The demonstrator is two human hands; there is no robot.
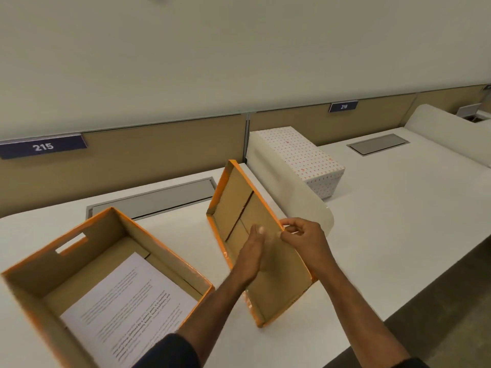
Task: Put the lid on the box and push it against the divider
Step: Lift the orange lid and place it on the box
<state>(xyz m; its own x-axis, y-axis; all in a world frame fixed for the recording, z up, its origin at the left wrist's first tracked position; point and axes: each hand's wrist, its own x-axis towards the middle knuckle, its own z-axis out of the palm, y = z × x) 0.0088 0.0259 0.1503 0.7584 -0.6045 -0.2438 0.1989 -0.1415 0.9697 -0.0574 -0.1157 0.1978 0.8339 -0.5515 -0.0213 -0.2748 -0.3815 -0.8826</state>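
Note:
An open cardboard box [148, 235] with orange rims stands at the left on the white desk, printed sheets of paper [127, 301] lying inside. Its orange-edged lid [236, 192] is tilted up to the right of the box, brown inside facing me, its near corner resting on the desk. My right hand [303, 240] pinches the lid's right rim. My left hand [251, 257] lies flat against the lid's inner face, fingers straight. The white curved divider [292, 192] stands just behind and to the right of the lid.
A white patterned box [305, 158] sits beyond the divider on the neighbouring desk. Grey cable hatches [159, 200] [378, 144] are set into each desk. A tan back panel carries labels 215 [42, 147] and 216 [343, 106]. The desk's front edge runs at the lower right.

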